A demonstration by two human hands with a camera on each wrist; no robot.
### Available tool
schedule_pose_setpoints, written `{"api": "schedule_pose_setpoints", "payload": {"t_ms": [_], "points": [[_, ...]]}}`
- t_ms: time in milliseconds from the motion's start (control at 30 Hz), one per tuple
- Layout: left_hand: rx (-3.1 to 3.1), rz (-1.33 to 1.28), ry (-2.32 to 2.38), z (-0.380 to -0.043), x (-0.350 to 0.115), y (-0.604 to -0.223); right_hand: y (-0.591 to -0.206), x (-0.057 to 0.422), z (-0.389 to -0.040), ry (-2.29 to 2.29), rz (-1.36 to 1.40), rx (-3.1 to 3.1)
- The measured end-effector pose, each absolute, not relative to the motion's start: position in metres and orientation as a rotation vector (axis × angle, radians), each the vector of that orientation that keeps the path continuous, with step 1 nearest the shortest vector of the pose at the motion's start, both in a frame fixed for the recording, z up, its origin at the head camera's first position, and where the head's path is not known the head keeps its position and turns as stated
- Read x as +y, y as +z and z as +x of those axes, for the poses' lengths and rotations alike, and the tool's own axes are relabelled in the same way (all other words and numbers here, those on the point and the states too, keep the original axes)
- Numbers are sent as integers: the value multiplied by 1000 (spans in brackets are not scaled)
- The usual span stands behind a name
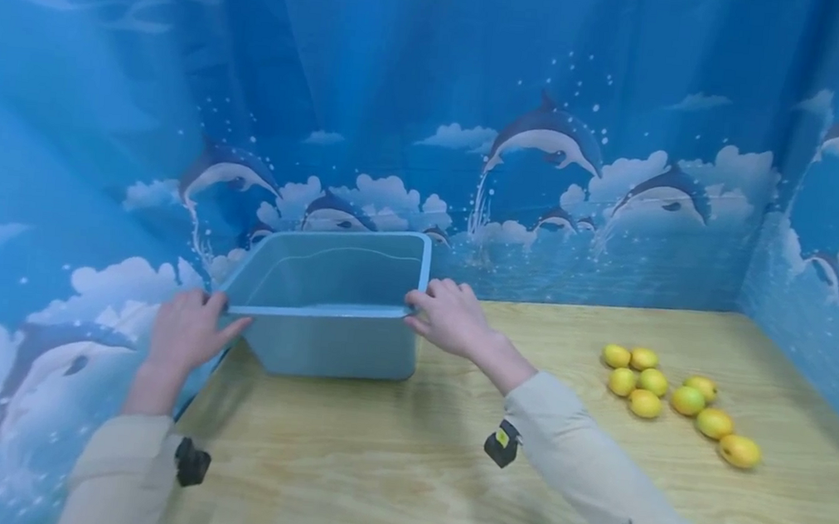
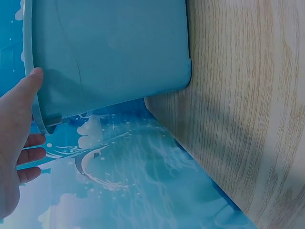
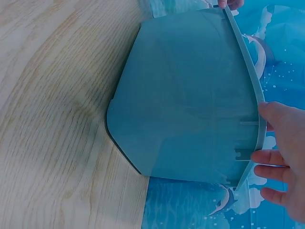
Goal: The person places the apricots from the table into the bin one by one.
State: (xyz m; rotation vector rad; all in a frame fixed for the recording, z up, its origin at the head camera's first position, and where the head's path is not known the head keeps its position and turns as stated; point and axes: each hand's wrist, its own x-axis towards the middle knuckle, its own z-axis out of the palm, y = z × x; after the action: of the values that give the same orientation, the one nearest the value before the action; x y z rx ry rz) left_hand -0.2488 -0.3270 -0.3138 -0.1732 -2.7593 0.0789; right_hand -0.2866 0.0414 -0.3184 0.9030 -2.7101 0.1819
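A blue plastic bin, open at the top, is at the back left of the wooden table. Its base is close to the tabletop; whether it bears fully on it I cannot tell. My left hand grips the rim at the near left corner, the thumb along the front side and the fingers round the left side. At the right corner my right hand holds the same rim between thumb and fingers. The left wrist view shows the left thumb over the rim. In the right wrist view the right fingers reach round the rim's corner.
Several yellow-green fruits, like small mangoes, lie loose on the right of the wooden table. A blue dolphin-print curtain stands behind the table and along both sides. The table's left edge runs close to the bin.
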Motion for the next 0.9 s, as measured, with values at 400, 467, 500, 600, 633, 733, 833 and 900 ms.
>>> {"api": "schedule_pose_setpoints", "payload": {"t_ms": [400,467,500,600,633,733,833,900], "points": [[-2757,-163,193,-254,-310,-314,-324,64,-283,155,903,-2620],[-2762,-155,183,-253,-308,-315,-325,67,-283,156,910,-2602],[-2766,-152,177,-253,-306,-315,-325,69,-282,157,912,-2595],[-2774,-149,164,-252,-302,-316,-325,73,-281,173,916,-2590],[-2774,-148,168,-252,-301,-316,-325,75,-281,178,917,-2592],[-2771,-154,172,-252,-298,-316,-325,80,-279,192,923,-2590],[-2763,-160,194,-251,-295,-317,-325,85,-277,199,927,-2579],[-2761,-164,192,-250,-292,-318,-326,89,-274,204,928,-2575]]}}
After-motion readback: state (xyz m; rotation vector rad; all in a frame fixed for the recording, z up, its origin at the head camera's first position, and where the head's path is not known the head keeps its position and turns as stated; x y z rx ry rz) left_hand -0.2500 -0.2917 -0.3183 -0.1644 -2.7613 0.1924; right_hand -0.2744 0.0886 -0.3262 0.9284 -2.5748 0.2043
